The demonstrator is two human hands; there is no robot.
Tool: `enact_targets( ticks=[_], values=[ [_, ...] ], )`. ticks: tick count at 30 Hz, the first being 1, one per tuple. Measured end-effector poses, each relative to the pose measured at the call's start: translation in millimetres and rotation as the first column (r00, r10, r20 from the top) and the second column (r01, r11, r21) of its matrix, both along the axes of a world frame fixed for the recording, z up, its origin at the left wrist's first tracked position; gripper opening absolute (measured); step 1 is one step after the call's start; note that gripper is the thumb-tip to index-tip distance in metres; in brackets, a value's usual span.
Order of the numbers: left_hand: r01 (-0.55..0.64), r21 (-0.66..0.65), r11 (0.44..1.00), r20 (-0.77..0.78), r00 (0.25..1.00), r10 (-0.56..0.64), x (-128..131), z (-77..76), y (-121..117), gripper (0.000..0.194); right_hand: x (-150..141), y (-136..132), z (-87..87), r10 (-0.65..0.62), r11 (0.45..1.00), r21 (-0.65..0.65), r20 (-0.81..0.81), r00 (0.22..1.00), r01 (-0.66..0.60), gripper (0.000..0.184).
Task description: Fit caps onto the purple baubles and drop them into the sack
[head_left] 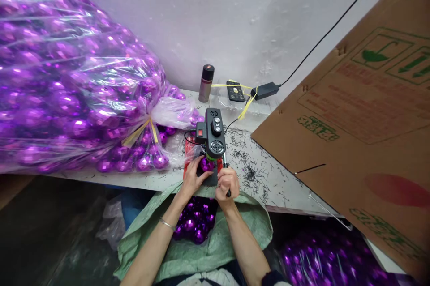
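Note:
A small black bench machine point(215, 131) with a red switch and round vents stands on the white table. Under its head sits a shiny purple faceted ball point(207, 164). My left hand point(193, 177) has its thumb and fingers around the ball from the left. My right hand point(228, 183) is closed around the machine's lever point(229, 193), whose black end pokes out below the fist. Beneath my forearms a green woven sack point(235, 236) gapes, with several purple balls point(196, 219) inside.
Big clear bags of purple balls point(67, 98) fill the left. A large cardboard box point(363, 111) leans in from the right. Behind the machine are a dark bottle point(206, 83), a phone-like black object point(235, 91) and a power adapter point(265, 91). Small black bits point(250, 172) litter the table.

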State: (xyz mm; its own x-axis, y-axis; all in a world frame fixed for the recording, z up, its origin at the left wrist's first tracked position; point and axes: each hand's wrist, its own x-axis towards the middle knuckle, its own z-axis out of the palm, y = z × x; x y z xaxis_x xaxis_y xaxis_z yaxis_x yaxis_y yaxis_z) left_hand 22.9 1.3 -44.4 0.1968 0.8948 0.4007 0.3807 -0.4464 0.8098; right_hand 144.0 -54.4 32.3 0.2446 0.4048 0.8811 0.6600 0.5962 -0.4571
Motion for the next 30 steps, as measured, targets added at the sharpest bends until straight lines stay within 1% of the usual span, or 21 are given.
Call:
enact_targets(
  ticks=[6, 12, 14, 16, 18, 21, 23, 25, 27, 29, 30],
  values=[
    [-0.001, 0.005, 1.0, 0.009, 1.0, 0.001, 0.4, -3.4, 5.0, 0.056, -3.3, 6.2, 5.4, 0.038, 0.998, 0.051, -0.012, 0.999, -0.038, 0.031],
    [0.014, -0.036, 0.999, 0.033, 0.999, -0.013, -0.4, -2.1, 7.4, 0.057, -3.2, 6.6, 8.5, 0.07, 0.994, 0.076, 0.033, 0.997, -0.073, 0.03],
    [0.013, -0.04, 0.999, 0.039, 0.999, -0.012, -0.7, -0.7, 7.9, 0.056, -3.1, 5.1, 13.4, 0.086, 0.993, 0.074, 0.046, 0.995, -0.089, 0.03],
    [0.014, -0.045, 0.999, 0.041, 0.999, -0.012, -0.9, 1.7, 9.2, 0.056, -3.5, 3.8, 26.1, 0.087, 0.994, 0.063, 0.032, 0.996, -0.089, 0.031],
    [0.026, -0.05, 0.998, 0.035, 0.999, -0.024, -1.2, 5.4, 11.1, 0.057, -4.3, 3.4, 46.8, 0.072, 0.997, 0.022, -0.014, 0.997, -0.071, 0.032],
    [0.031, -0.033, 0.999, 0.012, 0.999, -0.03, -2.7, 11.8, 9.7, 0.059, -4.6, 3.6, 81.5, 0.039, 0.985, -0.161, -0.112, 0.993, -0.057, 0.036],
    [0.009, 0.037, 0.999, -0.012, 1.0, -0.009, -6.3, 14.0, 0.4, 0.059, -3.6, 2.7, 96.0, 0.049, 0.975, -0.209, -0.121, 0.991, -0.074, 0.038],
    [0.011, 0.164, 0.986, -0.059, 0.998, -0.001, -13.5, 12.1, -18.9, 0.058, -2.1, -0.1, 98.5, 0.072, 0.973, -0.214, -0.102, 0.992, -0.092, 0.037],
    [0.065, 0.294, 0.954, -0.15, 0.988, -0.022, -24.5, 6.1, -45.6, 0.057, -0.9, -4.0, 91.0, 0.093, 0.975, -0.196, -0.067, 0.993, -0.105, 0.032],
    [0.151, 0.354, 0.923, -0.274, 0.96, -0.052, -37.1, -1.2, -71.5, 0.061, -0.3, -7.3, 79.4, 0.102, 0.98, -0.168, -0.032, 0.994, -0.106, 0.027],
    [0.195, 0.363, 0.911, -0.324, 0.943, -0.073, -43.3, -3.4, -80.6, 0.068, -0.4, -8.2, 74.1, 0.107, 0.982, -0.154, -0.018, 0.994, -0.108, 0.026]
  ],
)
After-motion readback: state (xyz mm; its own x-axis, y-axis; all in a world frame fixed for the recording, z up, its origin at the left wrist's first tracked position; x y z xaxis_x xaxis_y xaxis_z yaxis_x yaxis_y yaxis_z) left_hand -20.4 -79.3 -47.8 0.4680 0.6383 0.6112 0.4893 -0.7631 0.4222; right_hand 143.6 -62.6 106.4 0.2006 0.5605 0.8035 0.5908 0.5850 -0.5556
